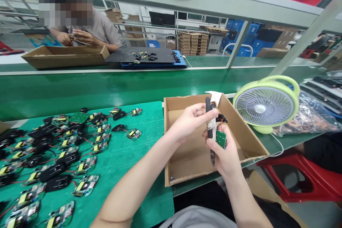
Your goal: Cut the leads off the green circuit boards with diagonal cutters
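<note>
Over a cardboard tray, my left hand [196,117] closes around a slim tool with black ends and a white-wrapped middle [211,124]; its exact kind is unclear. My right hand [224,153] grips a small green circuit board [221,139] between thumb and fingers, right beside the tool. Red wires run up from the board to a black plastic part [221,118] behind it. The fingers partly hide the tool's lower half and the board's edges. Under both hands lies the open cardboard tray [171,149].
Many circuit boards with yellow parts [86,185] and black casings [58,182] cover the green mat [120,171] at left. A green fan [263,108] and a bag of copper-coloured parts [301,117] stand right. Across the bench, another person [104,25] works behind a cardboard box [64,58].
</note>
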Demonstrator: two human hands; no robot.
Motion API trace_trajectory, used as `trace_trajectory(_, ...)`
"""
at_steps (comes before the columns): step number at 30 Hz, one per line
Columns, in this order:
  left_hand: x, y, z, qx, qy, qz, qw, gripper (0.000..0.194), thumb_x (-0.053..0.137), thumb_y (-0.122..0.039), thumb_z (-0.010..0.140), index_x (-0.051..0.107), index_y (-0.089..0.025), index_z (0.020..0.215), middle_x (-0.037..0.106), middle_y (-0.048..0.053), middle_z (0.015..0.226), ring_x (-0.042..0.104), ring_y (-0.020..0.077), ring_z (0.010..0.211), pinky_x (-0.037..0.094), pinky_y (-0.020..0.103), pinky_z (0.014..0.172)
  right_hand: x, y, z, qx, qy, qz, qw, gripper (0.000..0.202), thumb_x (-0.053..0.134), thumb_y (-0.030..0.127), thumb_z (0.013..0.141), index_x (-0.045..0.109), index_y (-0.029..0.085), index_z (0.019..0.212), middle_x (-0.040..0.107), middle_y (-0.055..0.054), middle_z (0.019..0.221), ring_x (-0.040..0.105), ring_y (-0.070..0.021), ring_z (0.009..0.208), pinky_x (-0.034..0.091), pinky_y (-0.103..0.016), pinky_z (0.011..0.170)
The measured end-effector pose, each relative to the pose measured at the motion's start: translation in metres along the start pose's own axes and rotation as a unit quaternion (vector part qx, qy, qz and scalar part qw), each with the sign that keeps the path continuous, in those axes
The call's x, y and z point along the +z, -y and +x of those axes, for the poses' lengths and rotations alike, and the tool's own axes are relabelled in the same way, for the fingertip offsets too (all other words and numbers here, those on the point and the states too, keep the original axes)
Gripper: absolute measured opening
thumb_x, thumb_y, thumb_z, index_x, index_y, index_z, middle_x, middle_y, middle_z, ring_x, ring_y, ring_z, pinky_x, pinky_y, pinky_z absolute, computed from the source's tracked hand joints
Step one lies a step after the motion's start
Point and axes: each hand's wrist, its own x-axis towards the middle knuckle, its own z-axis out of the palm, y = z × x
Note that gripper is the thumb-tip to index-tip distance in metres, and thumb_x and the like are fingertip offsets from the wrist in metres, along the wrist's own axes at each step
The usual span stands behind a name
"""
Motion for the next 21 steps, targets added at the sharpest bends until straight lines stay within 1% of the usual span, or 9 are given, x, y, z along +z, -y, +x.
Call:
trace_trajectory(3,-0.005,0.001,0.002,0.002,0.033,0.000,0.999,0.056,0.087,-0.056,0.069,0.071,-0.012,0.101,0.074,0.010,0.094,0.067,0.0234,0.095,0.047,0.035,0.089,0.000,0.001,0.000,0.002,-0.004,0.028,1.000,0.046,0.091,0.030,0.064,0.056,0.022,0.091,0.065,0.002,0.082,0.049,-0.0118,0.065,0.036,-0.024,0.063)
trace_trajectory(6,-0.008,0.005,0.005,0.000,0.052,-0.025,0.998,0.059,0.086,-0.060,0.069,0.071,-0.013,0.101,0.074,0.011,0.100,0.068,0.0252,0.101,0.047,0.037,0.095,-0.001,0.002,0.000,0.003,-0.015,0.059,0.998,0.045,0.092,0.028,0.064,0.055,0.022,0.089,0.062,0.003,0.078,0.047,-0.0110,0.064,0.034,-0.024,0.061)
trace_trajectory(11,-0.010,0.011,0.009,-0.016,0.072,-0.051,0.996,0.059,0.087,-0.062,0.066,0.071,-0.014,0.096,0.074,0.011,0.099,0.068,0.0252,0.098,0.048,0.038,0.095,0.000,0.002,0.000,-0.001,-0.016,0.094,0.995,0.040,0.091,0.024,0.067,0.058,0.021,0.091,0.054,0.006,0.071,0.042,-0.0090,0.061,0.031,-0.022,0.058)
trace_trajectory(13,-0.011,0.012,0.009,-0.021,0.081,-0.061,0.995,0.064,0.086,-0.066,0.063,0.071,-0.014,0.098,0.074,0.012,0.102,0.068,0.0265,0.101,0.049,0.039,0.096,0.001,0.003,0.000,-0.001,-0.015,0.108,0.994,0.039,0.090,0.022,0.067,0.058,0.021,0.089,0.053,0.007,0.071,0.042,-0.0088,0.060,0.031,-0.022,0.058)
trace_trajectory(17,-0.013,0.012,0.008,-0.032,0.104,-0.087,0.990,0.075,0.083,-0.073,0.062,0.070,-0.014,0.106,0.073,0.017,0.113,0.068,0.0322,0.109,0.047,0.044,0.101,0.002,0.004,0.000,0.004,-0.017,0.131,0.991,0.037,0.090,0.021,0.068,0.057,0.021,0.084,0.051,0.007,0.070,0.041,-0.0085,0.059,0.031,-0.022,0.057)
trace_trajectory(21,-0.013,0.011,0.007,-0.056,0.093,-0.104,0.989,0.082,0.081,-0.075,0.061,0.068,-0.012,0.112,0.068,0.023,0.125,0.063,0.0391,0.120,0.042,0.049,0.107,0.002,0.003,0.000,0.008,-0.018,0.129,0.992,0.037,0.090,0.021,0.068,0.061,0.022,0.091,0.054,0.006,0.072,0.043,-0.0089,0.061,0.032,-0.023,0.058)
